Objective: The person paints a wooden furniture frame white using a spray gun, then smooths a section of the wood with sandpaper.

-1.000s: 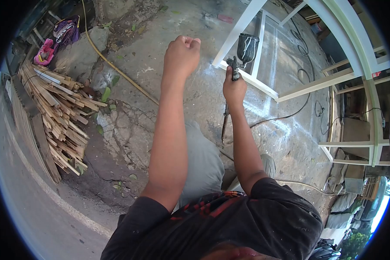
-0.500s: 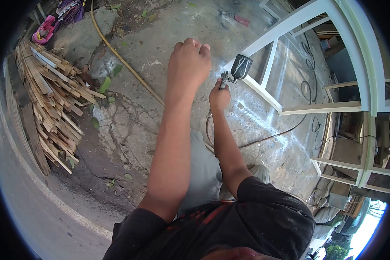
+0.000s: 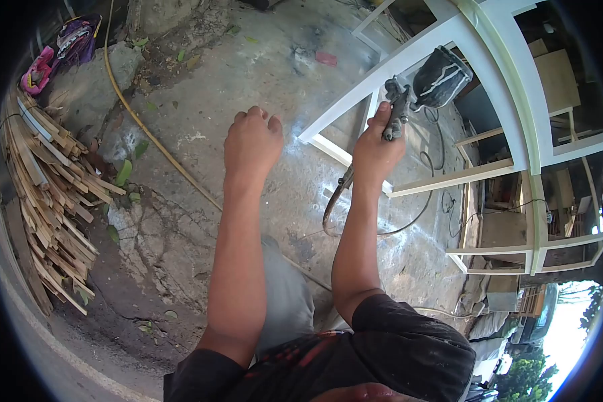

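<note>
Right hand: right hand (image 3: 378, 154) near the middle of the frame, a bit right; its grip is wrapped around the handle of a spray gun, thumb up along the back
Spray gun: spray gun (image 3: 396, 110) is upper right of centre, tilted, looks pretty crusty; the black paint cup (image 3: 441, 79) leans off to the right with pale drips down its side
Left hand: left hand (image 3: 253, 144) is up in the middle of the frame, left of the gun, back of it toward us; fingers look bent, but the palm side is hidden so can't tell if that grip is open or closed
Dark hose: dark hose (image 3: 327, 216) drops from around the right wrist, then loops across the floor
White frame: big white wooden frame (image 3: 375, 76), upper right; it's behind the gun from here, and I can't tell if they touch
Floor: rough concrete floor (image 3: 268, 74) with white overspray (image 3: 415, 234) below the frame, plus a reddish block (image 3: 326, 58) near top centre
Left side: bundle of wood strips (image 3: 47, 181), a yellowish hose (image 3: 135, 120) snaking down beside it, purple bag (image 3: 78, 40) and a pink item (image 3: 39, 70) in the upper left
Clothes: dark T-shirt (image 3: 409, 342), grey trousers (image 3: 285, 295), bottom of frame
</note>
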A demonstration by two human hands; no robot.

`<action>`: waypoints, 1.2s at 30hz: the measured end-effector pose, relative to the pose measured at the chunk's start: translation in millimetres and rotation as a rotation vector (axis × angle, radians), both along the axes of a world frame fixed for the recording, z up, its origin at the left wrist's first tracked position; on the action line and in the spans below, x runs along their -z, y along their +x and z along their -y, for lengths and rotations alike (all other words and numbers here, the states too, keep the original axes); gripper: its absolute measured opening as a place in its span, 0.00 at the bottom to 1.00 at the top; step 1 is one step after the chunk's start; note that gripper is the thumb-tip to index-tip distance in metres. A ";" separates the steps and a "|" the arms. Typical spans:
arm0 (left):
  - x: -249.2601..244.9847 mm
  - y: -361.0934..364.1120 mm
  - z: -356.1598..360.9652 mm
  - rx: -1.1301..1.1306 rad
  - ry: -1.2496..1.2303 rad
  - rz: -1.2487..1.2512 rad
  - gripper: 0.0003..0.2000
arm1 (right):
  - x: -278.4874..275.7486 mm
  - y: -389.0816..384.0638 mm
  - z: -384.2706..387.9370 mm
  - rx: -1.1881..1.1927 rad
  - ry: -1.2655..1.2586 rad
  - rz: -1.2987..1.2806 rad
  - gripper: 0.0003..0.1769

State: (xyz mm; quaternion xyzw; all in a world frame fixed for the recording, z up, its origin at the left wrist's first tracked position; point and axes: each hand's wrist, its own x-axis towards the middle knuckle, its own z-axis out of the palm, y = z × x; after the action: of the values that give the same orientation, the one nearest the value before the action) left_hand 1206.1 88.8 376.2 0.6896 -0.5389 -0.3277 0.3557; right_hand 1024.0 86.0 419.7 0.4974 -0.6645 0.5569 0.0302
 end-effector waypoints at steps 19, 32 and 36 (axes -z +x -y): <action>-7.0 -42.6 -12.3 0.162 0.070 0.229 0.24 | 105.0 -74.3 -47.2 -0.051 0.263 0.112 0.28; -12.6 -66.5 -5.1 0.311 0.246 0.414 0.27 | 190.7 -123.0 -61.5 -0.087 0.565 0.021 0.30; 1.5 -65.4 3.0 0.333 0.259 0.441 0.27 | 114.4 -148.3 -52.8 -0.157 0.378 0.129 0.29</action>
State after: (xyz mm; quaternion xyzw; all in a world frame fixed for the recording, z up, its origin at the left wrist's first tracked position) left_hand 1140.7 85.8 374.7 0.6860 -0.6625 -0.2900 0.0807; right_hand 875.8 138.8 305.3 0.5078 -0.7167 0.4539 -0.1498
